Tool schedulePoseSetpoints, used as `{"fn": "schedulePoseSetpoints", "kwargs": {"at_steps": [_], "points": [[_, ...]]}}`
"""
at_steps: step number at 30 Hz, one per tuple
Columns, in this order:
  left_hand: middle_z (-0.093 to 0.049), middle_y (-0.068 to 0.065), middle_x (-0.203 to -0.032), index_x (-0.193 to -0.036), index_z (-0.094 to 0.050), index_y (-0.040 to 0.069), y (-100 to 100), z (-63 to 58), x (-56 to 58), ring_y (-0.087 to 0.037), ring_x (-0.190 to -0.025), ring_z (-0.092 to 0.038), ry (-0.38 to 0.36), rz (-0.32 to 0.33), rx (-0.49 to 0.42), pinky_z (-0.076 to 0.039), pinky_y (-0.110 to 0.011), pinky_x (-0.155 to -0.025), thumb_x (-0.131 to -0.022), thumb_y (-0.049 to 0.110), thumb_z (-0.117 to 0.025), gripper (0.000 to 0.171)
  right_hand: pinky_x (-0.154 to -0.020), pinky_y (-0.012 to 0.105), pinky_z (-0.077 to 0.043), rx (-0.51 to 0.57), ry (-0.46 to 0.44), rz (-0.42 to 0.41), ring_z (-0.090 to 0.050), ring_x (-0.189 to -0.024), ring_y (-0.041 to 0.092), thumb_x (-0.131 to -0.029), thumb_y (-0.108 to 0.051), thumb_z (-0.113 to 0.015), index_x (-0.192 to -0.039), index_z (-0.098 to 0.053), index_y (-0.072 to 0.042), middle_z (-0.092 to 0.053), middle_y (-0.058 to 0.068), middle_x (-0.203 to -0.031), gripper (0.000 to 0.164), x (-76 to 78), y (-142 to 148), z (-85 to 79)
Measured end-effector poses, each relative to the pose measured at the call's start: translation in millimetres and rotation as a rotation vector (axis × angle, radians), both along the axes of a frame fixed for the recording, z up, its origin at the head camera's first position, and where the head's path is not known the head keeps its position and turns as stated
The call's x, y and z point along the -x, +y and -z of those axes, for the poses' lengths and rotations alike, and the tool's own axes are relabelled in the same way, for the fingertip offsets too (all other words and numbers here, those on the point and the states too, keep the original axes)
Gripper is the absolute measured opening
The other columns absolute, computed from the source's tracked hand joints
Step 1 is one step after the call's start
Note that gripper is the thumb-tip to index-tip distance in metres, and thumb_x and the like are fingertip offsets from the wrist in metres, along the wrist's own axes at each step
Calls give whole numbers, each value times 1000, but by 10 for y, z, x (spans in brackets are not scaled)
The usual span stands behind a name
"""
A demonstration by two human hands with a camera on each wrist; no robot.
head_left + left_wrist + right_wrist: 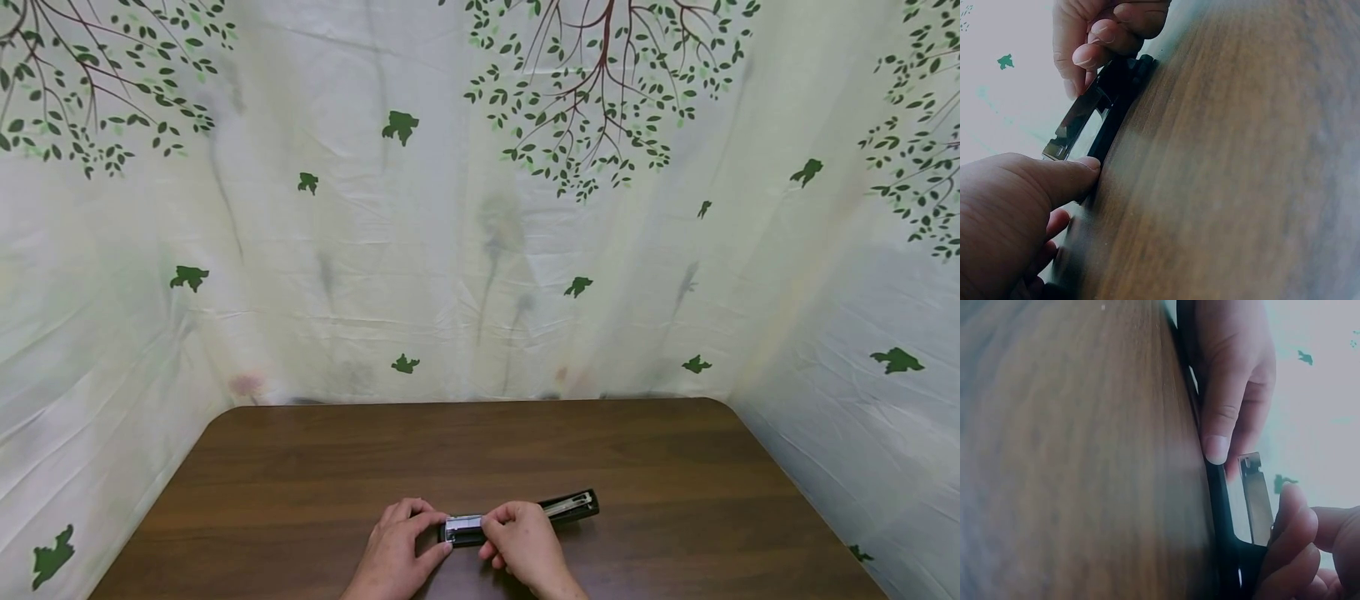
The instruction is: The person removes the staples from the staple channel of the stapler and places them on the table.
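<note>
The stapler (465, 532) lies on the table (300, 467), before the cloth (442, 242).

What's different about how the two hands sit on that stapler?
The left hand grips one end of the stapler, while the right hand pinches around its middle. The left hand is spread wider, straddling that end; the right hand is curled in more tightly. Both hands are bare and both touch the stapler.

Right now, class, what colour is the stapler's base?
The base is black, seen best in the right wrist view.
</note>
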State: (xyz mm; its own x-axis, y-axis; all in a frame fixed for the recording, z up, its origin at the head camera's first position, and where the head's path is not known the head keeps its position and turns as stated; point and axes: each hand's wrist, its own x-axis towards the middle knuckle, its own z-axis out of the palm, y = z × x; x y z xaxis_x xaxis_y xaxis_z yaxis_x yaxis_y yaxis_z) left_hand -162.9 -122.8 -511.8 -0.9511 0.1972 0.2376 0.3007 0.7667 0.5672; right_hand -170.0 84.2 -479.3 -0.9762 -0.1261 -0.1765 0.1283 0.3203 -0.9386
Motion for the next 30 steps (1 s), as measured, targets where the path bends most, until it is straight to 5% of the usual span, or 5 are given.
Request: {"fn": "schedulePoseSetpoints", "kwargs": {"at_steps": [30], "points": [[-58, 11, -109, -109, -76, 26, 1, 13, 7, -19, -108, -55, 24, -8, 1, -46, -51, -92, -82, 34, -85, 31, -43, 20, -39, 19, 3, 11, -55, -49, 7, -96, -15, -69, -92, -71, -6, -68, -1, -62, 10, 31, -15, -5]]}}
